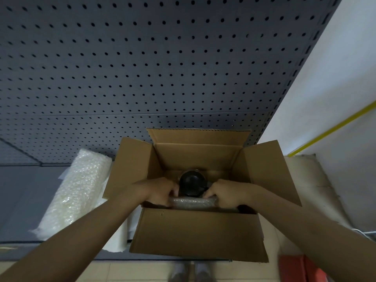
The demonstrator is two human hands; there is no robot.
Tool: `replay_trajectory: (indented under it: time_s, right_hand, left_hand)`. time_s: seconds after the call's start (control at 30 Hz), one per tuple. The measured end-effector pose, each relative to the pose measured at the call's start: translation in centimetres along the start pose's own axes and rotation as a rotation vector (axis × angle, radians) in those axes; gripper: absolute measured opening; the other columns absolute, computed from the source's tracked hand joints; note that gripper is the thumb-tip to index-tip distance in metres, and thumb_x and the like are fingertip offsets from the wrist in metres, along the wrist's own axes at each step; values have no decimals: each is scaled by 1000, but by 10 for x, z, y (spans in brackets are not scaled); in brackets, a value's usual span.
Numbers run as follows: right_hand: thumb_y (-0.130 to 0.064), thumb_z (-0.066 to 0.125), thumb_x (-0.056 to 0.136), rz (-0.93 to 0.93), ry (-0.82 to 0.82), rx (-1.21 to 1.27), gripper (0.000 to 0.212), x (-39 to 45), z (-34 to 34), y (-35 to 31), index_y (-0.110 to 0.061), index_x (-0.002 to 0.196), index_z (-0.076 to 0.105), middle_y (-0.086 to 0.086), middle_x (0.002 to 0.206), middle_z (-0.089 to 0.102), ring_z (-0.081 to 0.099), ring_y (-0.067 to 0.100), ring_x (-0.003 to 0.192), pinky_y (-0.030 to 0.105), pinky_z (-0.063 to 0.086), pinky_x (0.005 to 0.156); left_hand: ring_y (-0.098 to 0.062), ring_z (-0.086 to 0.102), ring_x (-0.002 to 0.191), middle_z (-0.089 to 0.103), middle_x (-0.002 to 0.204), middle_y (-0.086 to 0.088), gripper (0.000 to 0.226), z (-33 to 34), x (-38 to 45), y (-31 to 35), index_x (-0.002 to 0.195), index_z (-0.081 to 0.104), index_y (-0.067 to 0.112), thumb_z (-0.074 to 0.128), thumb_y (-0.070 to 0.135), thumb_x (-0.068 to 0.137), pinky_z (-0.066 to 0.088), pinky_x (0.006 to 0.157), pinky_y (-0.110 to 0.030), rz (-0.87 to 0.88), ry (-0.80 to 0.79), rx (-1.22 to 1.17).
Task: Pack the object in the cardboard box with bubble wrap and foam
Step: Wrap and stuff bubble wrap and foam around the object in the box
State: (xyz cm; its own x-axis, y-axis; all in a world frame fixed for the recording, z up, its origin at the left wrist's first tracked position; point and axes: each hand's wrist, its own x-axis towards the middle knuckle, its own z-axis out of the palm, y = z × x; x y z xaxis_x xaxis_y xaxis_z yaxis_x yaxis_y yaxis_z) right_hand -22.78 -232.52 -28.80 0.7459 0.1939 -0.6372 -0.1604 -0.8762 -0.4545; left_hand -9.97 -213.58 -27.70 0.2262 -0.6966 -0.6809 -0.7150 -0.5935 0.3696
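An open cardboard box point(198, 234) stands on the bench in front of me, all flaps up. Inside it sits a dark round object point(191, 183). A roll of bubble wrap point(193, 202) lies across the box's near side, just in front of the object. My left hand point(160, 192) grips the roll's left end and my right hand point(225, 193) grips its right end, both inside the box. The box floor is mostly hidden.
A large roll of bubble wrap point(77, 192) lies on the bench left of the box, with white foam sheet point(118, 237) beneath it. A grey pegboard point(142, 68) rises behind. A red item point(297, 268) lies at the lower right.
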Motion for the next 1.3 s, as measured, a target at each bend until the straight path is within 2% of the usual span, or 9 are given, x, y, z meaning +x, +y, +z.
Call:
replay_trajectory:
  time_s: [0.13,0.33,0.47,0.67,0.9,1.03,1.1,1.2,1.3]
  right_hand:
    - [-7,52,91,-4,-36,11,42,-3,1,-1,-23,130,57,-3,129,61,59,13,107,31,50,97]
    - [-11,43,98,38,-54,8,39,-5,4,-3,-27,131,56,1,126,60,58,20,106,33,48,96]
    - [-11,42,98,84,-49,-69,35,1,12,-8,-25,126,58,5,124,59,55,20,94,28,44,80]
    - [-17,37,99,123,-55,-121,45,4,16,-10,-38,137,44,4,134,51,55,27,112,41,47,99]
    - [-7,42,94,185,-96,-50,43,13,15,-4,-30,128,56,3,126,60,59,22,104,39,51,94]
    - [-10,43,95,194,-117,-24,36,11,11,-8,-26,124,57,5,125,59,59,24,104,40,50,96]
    - [-15,46,96,207,-110,-5,39,4,5,-11,-23,134,50,2,135,52,55,22,114,38,47,100]
    - [-25,53,94,210,-74,26,46,-9,-14,-17,-21,140,45,2,143,45,48,21,125,36,42,107]
    - [-26,58,92,200,-38,41,44,-16,-33,-26,-20,135,49,4,140,50,51,22,124,37,43,106]
  left_hand:
    - [-16,57,99,59,111,2,21,5,-3,-3,110,57,22,58,24,89,49,89,-35,4,-36,-40]
    - [-16,58,90,63,103,-2,16,6,4,0,103,61,20,49,22,94,45,80,-29,19,-36,43]
    - [-18,58,92,63,107,-4,19,8,8,2,106,63,20,47,20,95,47,85,-34,7,-67,88]
    - [-14,56,91,63,113,-3,24,13,11,-2,113,62,18,44,18,98,40,78,-25,2,-71,73]
    - [-23,54,117,56,133,-6,33,12,18,-1,124,60,16,46,10,95,44,97,-34,-63,-79,100]
    - [-22,54,118,54,136,-5,36,6,14,4,131,55,18,48,15,96,44,93,-31,-88,-87,116]
    - [-21,55,116,55,134,-4,37,0,7,5,132,54,20,49,17,95,46,93,-30,-100,-74,105]
    - [-19,55,116,56,132,-1,38,-15,-9,5,131,53,25,54,20,93,47,100,-35,-101,-8,50]
    - [-19,54,119,56,132,0,41,-31,-29,5,133,50,23,58,21,93,44,102,-34,-98,88,44]
